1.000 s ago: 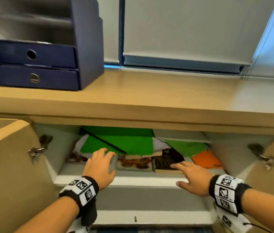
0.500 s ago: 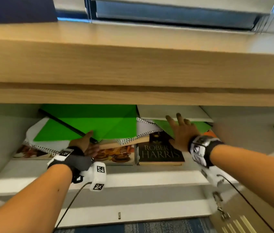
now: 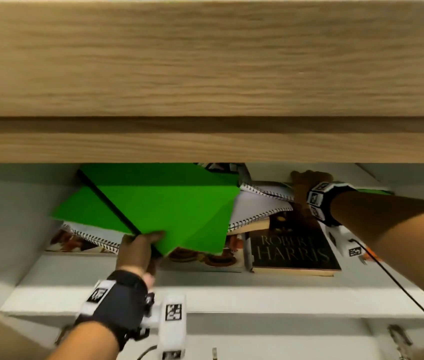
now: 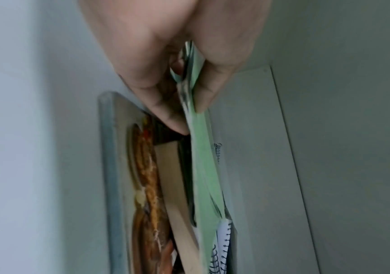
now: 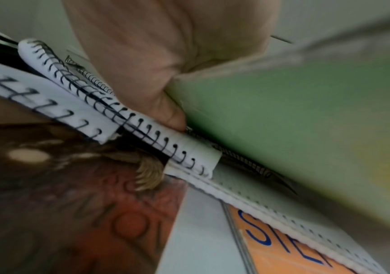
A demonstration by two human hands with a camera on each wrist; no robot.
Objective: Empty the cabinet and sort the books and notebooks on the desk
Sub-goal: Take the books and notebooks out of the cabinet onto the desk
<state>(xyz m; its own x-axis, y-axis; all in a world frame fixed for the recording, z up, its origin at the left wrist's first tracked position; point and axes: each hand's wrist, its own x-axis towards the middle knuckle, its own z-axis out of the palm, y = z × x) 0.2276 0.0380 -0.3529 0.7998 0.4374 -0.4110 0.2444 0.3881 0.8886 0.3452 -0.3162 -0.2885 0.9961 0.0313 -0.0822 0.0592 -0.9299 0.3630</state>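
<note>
A wooden desk edge (image 3: 210,81) fills the upper half of the head view and hides the back of the cabinet shelf (image 3: 231,292) above both hands. On that shelf, between the two hands, lies a loose pile. Its top layer is a big green folder (image 3: 158,203), and the left hand (image 3: 138,252) pinches its near corner, thumb on top and fingers beneath, as the left wrist view confirms (image 4: 165,77). Under the folder, spiral notebooks (image 3: 257,209) stick out toward the right hand (image 3: 307,185), their covers mostly hidden. That hand reaches deep inside; the right wrist view shows its thumb (image 5: 165,111) clamped on a second green cover (image 5: 294,120), blurred, with coil bindings just beside it. Below the right wrist lies a dark book (image 3: 294,250) lettered "Robert Harris". Right of the left hand, a food-picture book (image 3: 205,258) peeks out at the bottom of the pile. An orange cover (image 5: 294,246) with blue letters is cut off at the frame edge.
</note>
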